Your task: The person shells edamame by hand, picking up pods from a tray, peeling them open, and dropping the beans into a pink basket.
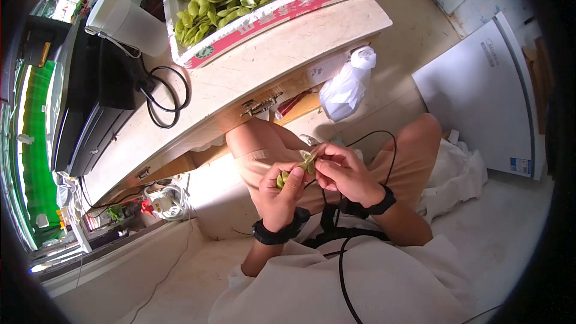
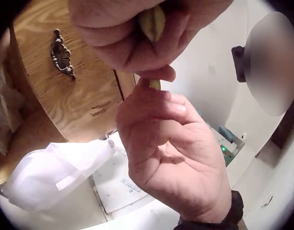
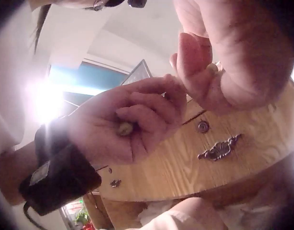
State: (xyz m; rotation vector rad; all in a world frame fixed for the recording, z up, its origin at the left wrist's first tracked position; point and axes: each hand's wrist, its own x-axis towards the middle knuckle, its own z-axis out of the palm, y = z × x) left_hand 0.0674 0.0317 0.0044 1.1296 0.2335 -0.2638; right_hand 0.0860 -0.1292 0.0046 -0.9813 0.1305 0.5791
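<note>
In the head view both hands meet over the lap. My left hand (image 1: 277, 198) curls around green soybean pods (image 1: 282, 179), and its thumb presses against a pod (image 1: 308, 163) at the fingertips. Thumb and fingers of my right hand (image 1: 349, 179) pinch the upper end of that same pod. In the left wrist view a pod (image 2: 152, 24) pokes out of the left fist, and a bit of green shows between the two hands. A pod's end (image 3: 124, 128) peeks from under the left fingers in the right wrist view.
A foam box (image 1: 279, 23) with a red band, piled with pods, stands on the pale-topped desk (image 1: 240, 78). A white bag (image 1: 349, 87) hangs at the desk's edge. A white plastic container (image 1: 129, 23) and black device (image 1: 102, 102) are left; a white cabinet (image 1: 480, 93) stands right.
</note>
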